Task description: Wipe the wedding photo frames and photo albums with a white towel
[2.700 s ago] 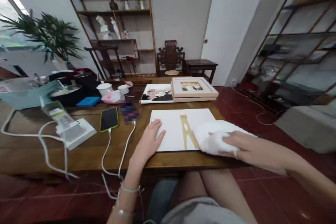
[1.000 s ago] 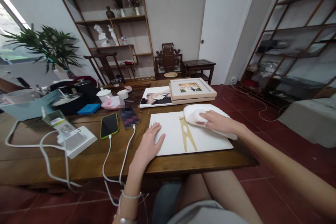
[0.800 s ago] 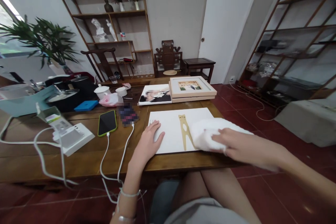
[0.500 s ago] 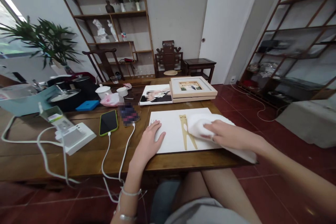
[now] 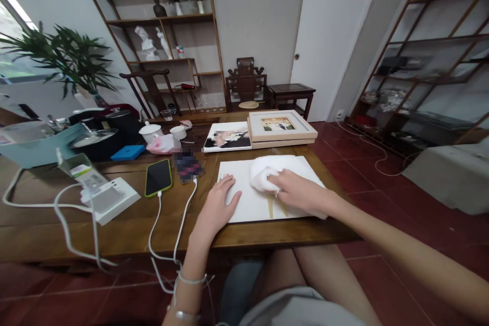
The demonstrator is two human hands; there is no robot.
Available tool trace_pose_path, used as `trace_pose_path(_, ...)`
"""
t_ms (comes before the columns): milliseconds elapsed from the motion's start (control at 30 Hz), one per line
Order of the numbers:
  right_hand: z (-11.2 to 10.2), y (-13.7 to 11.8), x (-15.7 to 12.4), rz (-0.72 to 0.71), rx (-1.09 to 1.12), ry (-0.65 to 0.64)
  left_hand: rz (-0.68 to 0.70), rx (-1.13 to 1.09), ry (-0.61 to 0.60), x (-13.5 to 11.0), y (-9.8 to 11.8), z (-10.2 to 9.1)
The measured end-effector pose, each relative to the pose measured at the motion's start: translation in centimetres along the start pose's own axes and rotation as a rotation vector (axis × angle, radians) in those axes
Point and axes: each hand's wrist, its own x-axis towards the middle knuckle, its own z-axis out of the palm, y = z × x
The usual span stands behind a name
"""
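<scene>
A white board (image 5: 244, 198) lies flat at the near edge of the wooden table (image 5: 114, 229). My left hand (image 5: 217, 205) rests on the board's left part, palm down, fingers spread flat. My right hand (image 5: 296, 191) presses a bunched white cloth (image 5: 263, 172) onto the middle of the board. A thin gold-coloured strip (image 5: 270, 208) on the board shows only at its lower end; the cloth and my right hand cover the rest.
Stacked wooden picture frames (image 5: 281, 128) and a print (image 5: 228, 137) lie beyond the board. To the left are a green-cased phone (image 5: 158, 177), white cables (image 5: 168, 234), a white box (image 5: 109, 197), cups (image 5: 150, 132) and pots (image 5: 95, 140). Shelves and chairs stand behind.
My right hand has swept the white cloth back and forth over the board's right half and now has it further left, over the gold strip. My left hand has stayed put.
</scene>
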Motion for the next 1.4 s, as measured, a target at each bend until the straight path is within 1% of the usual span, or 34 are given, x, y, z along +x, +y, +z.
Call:
trace_pose_path(100,0.1,-2.5,-3.2,-0.06,0.018,-0.054,-0.001,-0.006,0.002,0.0,0.0,0.1)
trace_pose_path(167,0.2,-3.7,-4.9,-0.114,0.046,-0.084,-0.008,-0.01,-0.004,0.0,0.0,0.0)
trace_pose_path(200,0.2,-4.0,-5.4,-0.122,0.057,-0.101,-0.01,-0.011,-0.006,-0.1,0.1,0.0)
trace_pose_path(267,0.2,-3.8,-5.6,-0.088,0.071,-0.122,-0.007,-0.011,-0.005,-0.1,0.1,0.0)
trace_pose_path(367,0.1,-1.9,-3.8,0.014,0.056,-0.082,-0.006,-0.009,-0.007,-0.1,0.2,-0.1)
trace_pose_path(500,-0.1,1.7,0.6,0.077,0.014,0.064,-0.022,-0.019,-0.023,-0.1,0.2,-0.2)
trace_pose_path(567,-0.1,2.9,2.6,0.09,0.015,0.094,-0.025,-0.026,-0.028,-0.1,0.2,-0.2)
trace_pose_path(667,-0.1,3.2,4.5,0.102,-0.015,0.095,-0.032,-0.029,-0.033,0.0,0.1,-0.3)
trace_pose_path(733,0.1,2.6,4.7,0.079,-0.066,0.076,-0.034,-0.031,-0.039,0.0,0.1,-0.2)
trace_pose_path(800,0.4,1.5,4.0,0.032,-0.12,0.069,-0.029,-0.035,-0.037,0.1,0.0,-0.2)
trace_pose_path(867,0.8,0.0,2.4,-0.017,-0.146,0.067,-0.02,-0.04,-0.031,0.1,0.0,-0.1)
trace_pose_path(1067,1.0,-4.9,-4.2,-0.139,-0.051,-0.018,-0.006,-0.04,-0.008,0.0,-0.1,0.0)
trace_pose_path(1133,0.7,-5.7,-5.4,-0.149,-0.022,-0.036,-0.007,-0.041,-0.002,0.0,-0.1,0.0)
trace_pose_path(1167,0.6,-5.8,-5.6,-0.138,-0.017,-0.047,-0.006,-0.042,-0.002,0.0,-0.1,0.0)
trace_pose_path(1200,0.4,-5.7,-5.4,-0.12,-0.02,-0.06,-0.005,-0.042,-0.003,0.0,-0.1,0.0)
trace_pose_path(1267,0.0,-4.9,-4.2,-0.078,-0.053,-0.08,0.001,-0.044,-0.006,0.0,-0.1,0.0)
trace_pose_path(1400,-0.8,-1.9,0.5,-0.03,-0.158,-0.087,0.008,-0.053,-0.005,0.0,-0.2,0.0)
